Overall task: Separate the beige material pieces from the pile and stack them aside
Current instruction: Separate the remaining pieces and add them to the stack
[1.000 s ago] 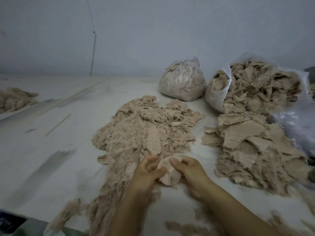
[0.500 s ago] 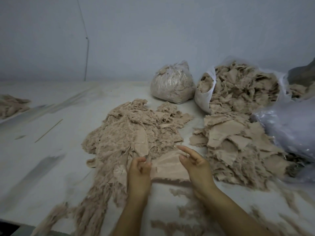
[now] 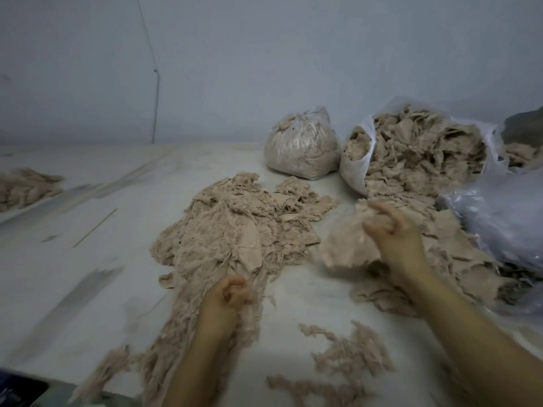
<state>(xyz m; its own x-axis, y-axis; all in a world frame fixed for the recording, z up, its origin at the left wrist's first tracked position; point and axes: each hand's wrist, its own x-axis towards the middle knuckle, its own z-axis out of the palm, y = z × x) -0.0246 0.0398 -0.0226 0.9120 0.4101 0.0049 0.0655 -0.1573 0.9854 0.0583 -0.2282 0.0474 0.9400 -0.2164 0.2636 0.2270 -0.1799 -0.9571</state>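
A pale wall (image 3: 293, 69) backs the grey-white table (image 3: 73, 274), where the fibrous beige pile (image 3: 235, 230) sprawls. The right hand (image 3: 393, 239) grips a beige piece (image 3: 343, 248) over the side stack (image 3: 458, 259); the left hand (image 3: 226, 298), fingers curled, rests in the pile's near edge.

pile (image 3: 235, 230): beige, fibrous, frayed, matt. flat pieces (image 3: 346, 245): smoother, cloth-like. bags (image 3: 299, 148): thin translucent plastic, glossy, crinkled. counter (image 3: 117, 201): pale, matt, scuffed.
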